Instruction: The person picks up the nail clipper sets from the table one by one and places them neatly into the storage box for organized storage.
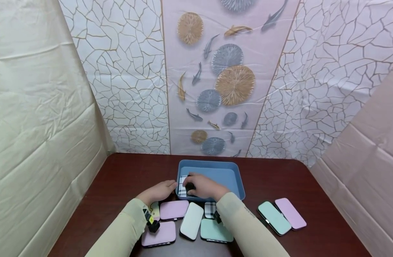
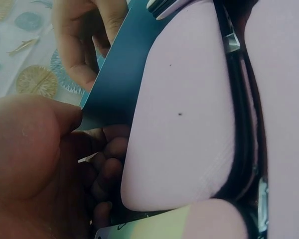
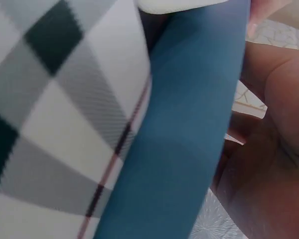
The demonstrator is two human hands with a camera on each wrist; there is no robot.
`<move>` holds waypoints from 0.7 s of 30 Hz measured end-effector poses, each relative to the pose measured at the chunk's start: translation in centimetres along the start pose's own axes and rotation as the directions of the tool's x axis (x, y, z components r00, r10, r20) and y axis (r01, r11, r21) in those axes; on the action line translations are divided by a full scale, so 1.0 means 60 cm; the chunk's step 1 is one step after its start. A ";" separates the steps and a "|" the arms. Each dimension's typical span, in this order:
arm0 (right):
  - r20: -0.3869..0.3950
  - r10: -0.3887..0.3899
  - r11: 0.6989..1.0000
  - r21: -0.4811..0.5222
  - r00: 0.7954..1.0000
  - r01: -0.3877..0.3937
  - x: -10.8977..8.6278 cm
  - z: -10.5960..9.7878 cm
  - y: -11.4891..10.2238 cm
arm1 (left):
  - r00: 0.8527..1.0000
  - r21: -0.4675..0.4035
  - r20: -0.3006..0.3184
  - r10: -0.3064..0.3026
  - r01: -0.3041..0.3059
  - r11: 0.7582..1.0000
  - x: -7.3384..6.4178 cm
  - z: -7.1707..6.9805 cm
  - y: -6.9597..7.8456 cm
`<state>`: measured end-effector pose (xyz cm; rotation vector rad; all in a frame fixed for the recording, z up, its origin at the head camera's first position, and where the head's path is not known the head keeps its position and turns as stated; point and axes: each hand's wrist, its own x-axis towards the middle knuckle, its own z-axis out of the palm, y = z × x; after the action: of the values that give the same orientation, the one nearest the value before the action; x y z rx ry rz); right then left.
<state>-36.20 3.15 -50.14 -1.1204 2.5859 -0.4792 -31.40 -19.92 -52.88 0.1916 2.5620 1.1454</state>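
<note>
Your pale sleeves point(image 1: 117, 232) lie nearest. Your right hand point(image 1: 203, 185) has its fingers clamped on a plaid case point(image 1: 182, 186) inside the blue tray's point(image 1: 223, 175) left end; your left hand point(image 1: 158, 191), fingers loosely together, touches the rim.

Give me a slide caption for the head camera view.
Right hand at a plaid case in a blue tray, left hand beside it, pastel cases on the table.

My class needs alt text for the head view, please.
A person's right hand reaches into a blue tray, fingers curved around a dark object beside a checked item, with the left hand at the tray's left rim. Flat, mostly pastel cases lie in front, a mint case and a pink case to the right.
</note>
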 end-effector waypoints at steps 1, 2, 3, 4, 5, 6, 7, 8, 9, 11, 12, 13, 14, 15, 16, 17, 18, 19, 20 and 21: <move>-0.007 0.003 1.000 -0.013 1.000 -0.003 -0.003 0.001 0.003 | 1.000 0.006 0.002 0.005 -0.005 1.000 0.002 0.002 0.003; -0.014 0.006 1.000 -0.025 1.000 -0.007 -0.007 0.002 0.006 | 1.000 0.010 0.004 0.010 -0.010 1.000 0.005 0.004 0.005; -0.021 0.009 0.999 -0.033 1.000 -0.009 -0.011 0.003 0.008 | 1.000 0.014 0.007 0.014 -0.014 1.000 0.007 0.006 0.007; -0.026 0.013 0.999 -0.037 1.000 -0.014 -0.015 0.004 0.011 | 1.000 0.017 0.010 0.017 -0.017 1.000 0.009 0.008 0.010; -0.031 0.016 0.999 -0.041 0.999 -0.017 -0.019 0.004 0.014 | 1.000 0.019 0.013 0.019 -0.019 1.000 0.011 0.010 0.013; -0.036 0.019 0.999 -0.036 0.999 -0.020 -0.024 0.005 0.016 | 1.000 0.023 0.015 0.021 -0.021 1.000 0.013 0.012 0.016; -0.041 0.021 0.999 -0.030 0.999 -0.023 -0.028 0.005 0.019 | 1.000 0.026 0.017 0.025 -0.026 0.999 0.015 0.014 0.019; -0.046 0.025 0.999 -0.020 0.999 -0.026 -0.032 0.005 0.021 | 0.999 0.028 0.019 0.030 -0.030 0.999 0.017 0.015 0.022; -0.049 0.028 1.000 -0.010 0.998 -0.029 -0.037 0.005 0.023 | 0.999 0.030 0.021 0.034 -0.035 0.999 0.020 0.017 0.025; -0.052 0.042 0.999 0.015 0.998 -0.041 -0.046 0.004 0.027 | 0.999 0.034 0.026 0.045 -0.046 0.998 0.024 0.020 0.029; -0.053 0.048 0.999 0.028 0.997 -0.047 -0.050 0.004 0.029 | 0.998 0.036 0.030 0.051 -0.052 0.998 0.026 0.021 0.031; -0.054 0.052 0.998 0.035 0.997 -0.050 -0.054 0.004 0.030 | 0.998 0.034 0.035 0.056 -0.057 0.998 0.027 0.022 0.032; -0.054 0.056 0.998 0.039 0.997 -0.054 -0.058 0.003 0.030 | 0.998 0.029 0.041 0.053 -0.055 0.998 0.028 0.022 0.032; -0.054 0.058 0.998 0.039 0.997 -0.056 -0.062 0.003 0.029 | 0.998 0.022 0.046 0.049 -0.050 0.998 0.028 0.023 0.031; -0.055 0.059 0.998 0.034 0.997 -0.057 -0.064 0.003 0.027 | 0.998 0.014 0.046 0.046 -0.046 0.999 0.026 0.022 0.028; -0.056 0.053 0.998 0.028 0.997 -0.052 -0.066 0.003 0.023 | 0.998 0.004 0.043 0.040 -0.040 0.999 0.023 0.020 0.025; -0.058 0.045 0.999 0.020 0.997 -0.044 -0.067 0.003 0.018 | 0.999 -0.008 0.039 0.028 -0.028 1.000 0.019 0.019 0.021; -0.058 0.034 0.999 0.012 0.998 -0.033 -0.067 0.004 0.012 | 0.999 -0.018 0.030 0.015 -0.015 1.000 0.014 0.017 0.015; -0.059 0.025 1.000 0.006 0.998 -0.025 -0.068 0.005 0.005 | 1.000 -0.026 0.021 0.002 -0.002 1.000 0.008 0.016 0.009; -0.065 0.015 1.000 0.003 0.998 -0.015 -0.068 0.006 -0.002 | 1.000 -0.030 0.010 -0.006 0.006 1.000 0.002 0.016 0.002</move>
<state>-33.26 6.02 -49.91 -1.1018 2.6463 -0.5239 -31.20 -19.15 -53.40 0.1813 2.5336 1.1773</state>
